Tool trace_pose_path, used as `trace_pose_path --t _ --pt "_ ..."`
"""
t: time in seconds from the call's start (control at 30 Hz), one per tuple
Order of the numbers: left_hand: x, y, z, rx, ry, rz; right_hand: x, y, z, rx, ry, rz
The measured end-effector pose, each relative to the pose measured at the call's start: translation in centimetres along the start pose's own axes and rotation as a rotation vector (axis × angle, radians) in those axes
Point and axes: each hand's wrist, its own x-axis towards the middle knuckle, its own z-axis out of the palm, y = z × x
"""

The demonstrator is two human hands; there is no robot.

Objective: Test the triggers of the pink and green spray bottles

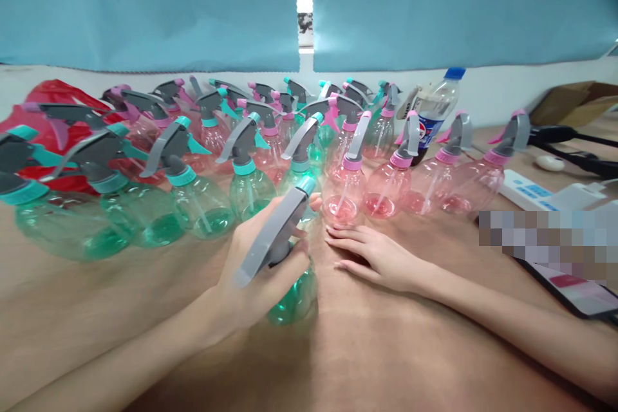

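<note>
Taking the soda bottle (429, 127) as the landmark, one green spray bottle (294, 296) is in use, nearer the wearer than the soda bottle and to its left. Five green front-row bottles (206, 206) stand farther left of the soda bottle, the fifth partly hidden behind the held one. Four pink front-row bottles (344, 188) stand on the near side of the soda bottle, reaching from its left to its right. More pink and green rear bottles (212, 137) crowd to its left, overlapping too much to count.

There is one soda bottle, one red plastic bag (60, 91) far to its left, and, to its right, one cardboard box (574, 102), one white power strip (528, 190) and one phone (564, 283), its screen partly pixelated.

The tabletop (386, 347) is brown. Beyond the soda bottle come a pale wall and two blue curtains (154, 9) with a narrow bright gap between them.

The held bottle has a rounded, translucent green body, deeper green at the base, and a grey trigger head with a turquoise tip. The wearer's left hand (277, 283) grasps it below that head. The right hand (379, 254), gripping nothing, rests on the tabletop with spread fingers, left of the soda bottle and just beside the nearest pink base.
</note>
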Motion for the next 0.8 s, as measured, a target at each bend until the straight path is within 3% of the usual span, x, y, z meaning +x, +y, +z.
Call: trace_pose_path --t 0.8 --pt "-0.01 0.25 -0.04 0.048 -0.011 -0.046 0.16 -0.11 -0.13 0.039 -0.018 0.027"
